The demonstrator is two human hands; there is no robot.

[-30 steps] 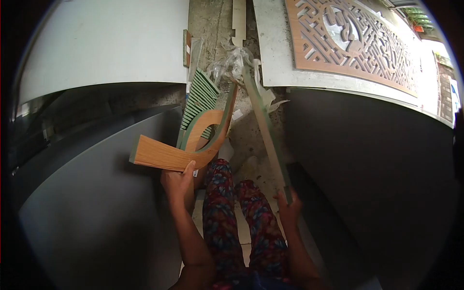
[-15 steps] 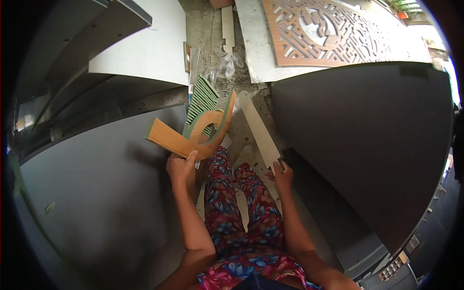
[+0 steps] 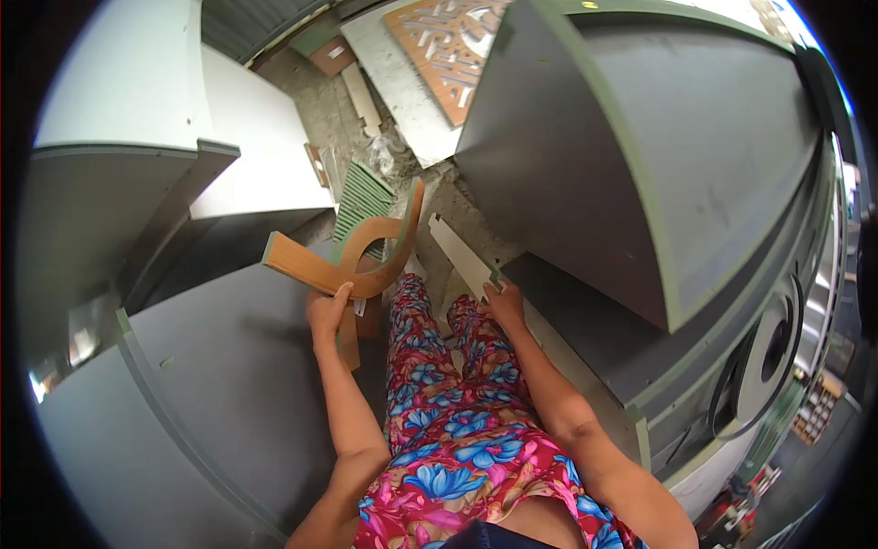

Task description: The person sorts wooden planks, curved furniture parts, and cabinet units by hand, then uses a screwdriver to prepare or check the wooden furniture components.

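My left hand [image 3: 326, 316] is closed on a curved wooden piece [image 3: 306, 263], its thumb over the lower edge. This piece has an orange wood-grain face, green edges and an arched loop with an upswept tip. Just beyond it lies a fan of green-edged strips [image 3: 363, 199], partly hidden by the curve. My right hand [image 3: 505, 302] grips the near end of a long, narrow pale board [image 3: 460, 256], which points away from me and has a notched far end. Both pieces are held in front of my legs, apart from each other.
Dark grey panels stand close on the left [image 3: 238, 384] and right [image 3: 567, 174]. Ahead, a narrow concrete floor strip [image 3: 315, 96] bears clear plastic [image 3: 382, 156] and another pale board [image 3: 362, 99]. An openwork carved panel [image 3: 430, 69] lies on a white sheet beyond.
The view has swung to the right and shows more of the right-hand panels. Both hands keep their holds; the pale board appears shorter and more slanted.
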